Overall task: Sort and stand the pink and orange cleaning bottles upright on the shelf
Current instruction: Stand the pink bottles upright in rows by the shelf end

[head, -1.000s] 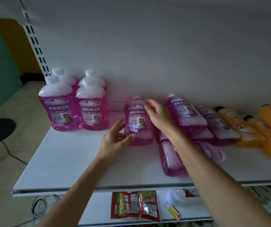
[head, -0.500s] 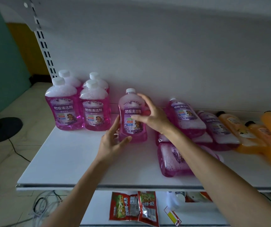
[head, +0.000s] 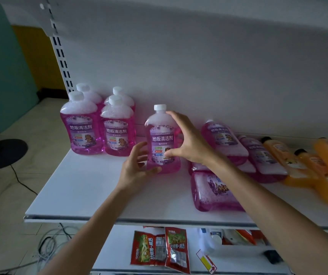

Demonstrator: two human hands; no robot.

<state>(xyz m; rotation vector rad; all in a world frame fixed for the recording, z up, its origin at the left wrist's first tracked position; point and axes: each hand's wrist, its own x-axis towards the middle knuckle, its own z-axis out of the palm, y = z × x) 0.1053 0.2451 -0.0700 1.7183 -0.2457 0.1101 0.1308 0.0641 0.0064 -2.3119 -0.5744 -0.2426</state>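
A pink bottle (head: 160, 139) with a white cap stands upright on the white shelf (head: 84, 187), held between both hands. My left hand (head: 137, 171) grips its lower left side near the base. My right hand (head: 189, 141) curls round its right side, thumb on the label. Several upright pink bottles (head: 99, 126) stand grouped at the back left. Several more pink bottles (head: 224, 141) lie on their sides to the right, one (head: 212, 191) near the front edge. Orange bottles (head: 307, 165) lie flat at the far right.
A slotted shelf upright (head: 60, 50) rises at the back left. Below, a lower shelf holds red and green snack packets (head: 159, 249) and other goods. A black fan base (head: 0, 153) and cables lie on the tiled floor to the left.
The pink bottle went from leaning back to standing upright. My right hand slid from its top down round its side, and my left hand closed on its base.
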